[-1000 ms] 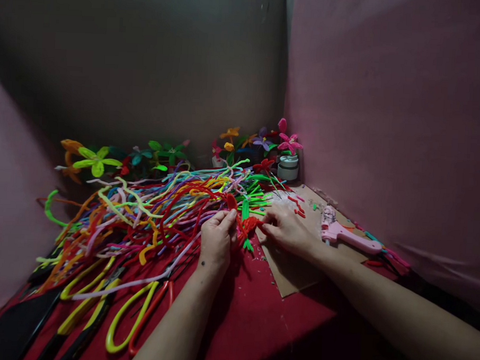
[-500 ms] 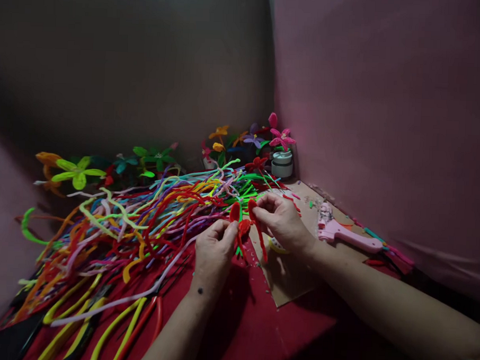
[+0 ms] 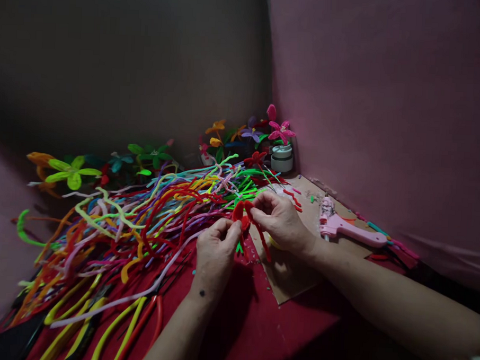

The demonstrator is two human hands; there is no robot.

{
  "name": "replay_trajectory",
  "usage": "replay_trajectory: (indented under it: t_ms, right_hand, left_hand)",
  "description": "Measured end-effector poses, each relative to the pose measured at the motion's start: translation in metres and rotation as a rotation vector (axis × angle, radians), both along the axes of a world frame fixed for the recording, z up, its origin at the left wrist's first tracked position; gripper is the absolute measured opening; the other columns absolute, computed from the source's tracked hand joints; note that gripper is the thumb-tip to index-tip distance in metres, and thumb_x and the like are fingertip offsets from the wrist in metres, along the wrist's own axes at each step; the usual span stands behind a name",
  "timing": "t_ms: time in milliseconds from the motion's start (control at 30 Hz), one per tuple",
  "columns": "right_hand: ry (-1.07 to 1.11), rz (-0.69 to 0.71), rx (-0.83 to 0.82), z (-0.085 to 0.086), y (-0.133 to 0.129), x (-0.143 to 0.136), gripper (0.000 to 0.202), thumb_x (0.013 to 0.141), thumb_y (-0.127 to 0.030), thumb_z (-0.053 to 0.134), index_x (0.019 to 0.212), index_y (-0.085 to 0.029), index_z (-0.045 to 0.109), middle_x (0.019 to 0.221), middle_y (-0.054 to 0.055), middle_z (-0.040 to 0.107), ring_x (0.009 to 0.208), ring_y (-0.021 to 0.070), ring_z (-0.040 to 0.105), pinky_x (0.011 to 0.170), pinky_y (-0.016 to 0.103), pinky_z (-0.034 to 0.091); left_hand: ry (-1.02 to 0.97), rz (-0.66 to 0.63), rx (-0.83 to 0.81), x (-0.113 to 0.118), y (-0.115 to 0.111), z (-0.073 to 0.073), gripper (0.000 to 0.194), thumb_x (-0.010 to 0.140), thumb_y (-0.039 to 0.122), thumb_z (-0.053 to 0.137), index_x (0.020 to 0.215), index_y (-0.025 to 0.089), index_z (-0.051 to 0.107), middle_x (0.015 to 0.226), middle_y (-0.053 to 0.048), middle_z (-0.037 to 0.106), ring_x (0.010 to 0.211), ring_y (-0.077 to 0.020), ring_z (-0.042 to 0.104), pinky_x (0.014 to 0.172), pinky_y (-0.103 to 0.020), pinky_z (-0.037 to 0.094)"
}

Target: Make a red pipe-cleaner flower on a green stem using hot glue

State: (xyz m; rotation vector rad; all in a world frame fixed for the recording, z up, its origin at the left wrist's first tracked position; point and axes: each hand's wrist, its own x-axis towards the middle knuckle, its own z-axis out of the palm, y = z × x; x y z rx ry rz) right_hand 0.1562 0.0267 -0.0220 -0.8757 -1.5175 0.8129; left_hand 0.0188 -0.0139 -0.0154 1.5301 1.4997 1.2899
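Near the middle of the view, my left hand [image 3: 216,253] pinches a fuzzy red petal piece [image 3: 239,211] between thumb and forefinger. My right hand [image 3: 280,221], just to the right, grips another red fuzzy piece [image 3: 260,233] by its upper end, and its twisted tail hangs down. The two red pieces meet or nearly meet at their tops. Between and below them shows more red fuzzy material, partly hidden by the fingers. A bunch of green stems [image 3: 247,190] lies behind my hands.
Many coloured fuzzy stems [image 3: 123,217] cover the left of the red cloth [image 3: 273,335]. Yellow-handled pliers [image 3: 82,337] lie front left. A pink glue gun [image 3: 353,231] rests on the cardboard [image 3: 295,280] at right. Fuzzy flowers [image 3: 74,173] and a white jar [image 3: 281,159] stand behind.
The two red pieces have come closer together at their tops, with my right hand shifted slightly left. The view has tilted a little, so the background sits slightly higher.
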Motion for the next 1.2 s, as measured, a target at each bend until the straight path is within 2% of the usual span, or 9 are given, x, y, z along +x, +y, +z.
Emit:
replay_trajectory:
  t_ms: [300, 733, 1200]
  right_hand:
    - [-0.050, -0.009, 0.009, 0.0012, -0.0017, 0.0014, 0.002, 0.074, -0.015, 0.052, 0.072, -0.016, 0.053, 0.063, -0.003, 0.051, 0.057, 0.0089, 0.045, 0.052, 0.022, 0.037]
    - [-0.012, -0.006, -0.028, 0.0016, -0.0028, -0.0033, 0.003, 0.071, -0.014, 0.052, 0.070, -0.017, 0.052, 0.061, -0.003, 0.052, 0.055, 0.0085, 0.046, 0.051, 0.021, 0.037]
    - [0.011, -0.009, -0.060, 0.0015, -0.0046, -0.0053, 0.003, 0.072, -0.016, 0.053, 0.070, -0.017, 0.052, 0.058, -0.004, 0.050, 0.051, 0.0085, 0.046, 0.048, 0.021, 0.037]
  left_hand:
    - [0.035, 0.000, 0.002, -0.0001, -0.0004, 0.0015, 0.031, 0.076, 0.038, 0.057, 0.055, 0.016, 0.049, 0.047, 0.006, 0.036, 0.044, -0.0060, 0.030, 0.042, -0.020, 0.024]
    - [-0.050, -0.042, -0.024, 0.0012, -0.0007, -0.0019, 0.028, 0.075, 0.038, 0.058, 0.059, 0.016, 0.051, 0.051, 0.005, 0.037, 0.049, -0.0071, 0.031, 0.044, -0.020, 0.025]
    - [-0.069, -0.057, -0.061, 0.0035, -0.0033, -0.0002, 0.030, 0.076, 0.037, 0.057, 0.056, 0.017, 0.048, 0.047, 0.007, 0.034, 0.044, -0.0062, 0.027, 0.041, -0.020, 0.020]
